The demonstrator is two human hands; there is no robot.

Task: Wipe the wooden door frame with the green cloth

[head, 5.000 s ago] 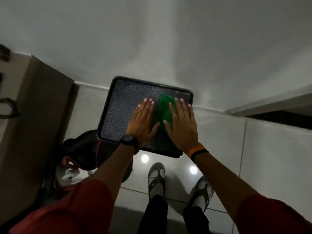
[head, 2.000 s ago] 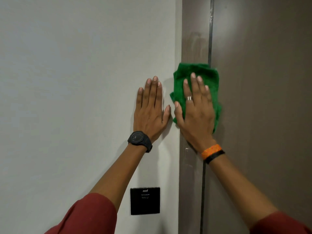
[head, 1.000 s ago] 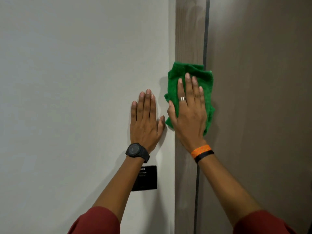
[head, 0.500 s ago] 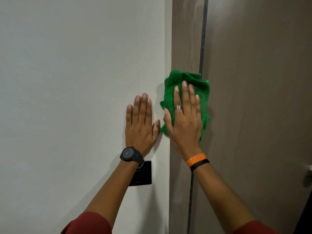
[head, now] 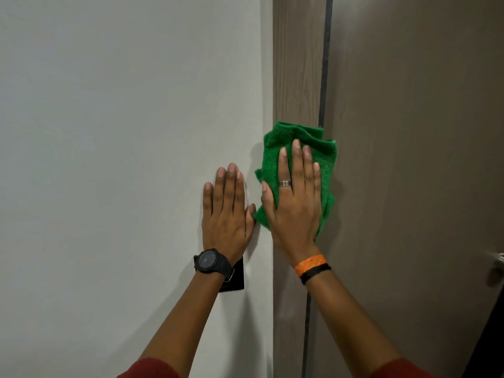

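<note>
The fingers [head: 297, 165] of the right hand [head: 293, 211] are stretched out straight and close together, and they lie flat on the green cloth [head: 324, 165]. They do not curl around it; the open palm presses it against the wooden door frame [head: 297, 77]. One finger carries a ring [head: 284, 183]. The cloth is crumpled, and its edges show above the fingertips and on both sides of the hand. Its right edge covers the dark gap between the frame and the door [head: 409, 132].

The fingers of the left hand [head: 227, 214] are also straight and together. This hand holds nothing and lies flat on the white wall [head: 122, 132], just left of the frame; its thumb is very near the lower left corner of the cloth.

The left wrist has a black watch [head: 211, 264], and it partly hides a black wall plate [head: 234, 279]. The right wrist has an orange band [head: 311, 264] and a black band beside it. Both arms end in red sleeves [head: 147, 369] at the near edge. At the far right edge, a metal door handle [head: 499, 266] is partly visible.
</note>
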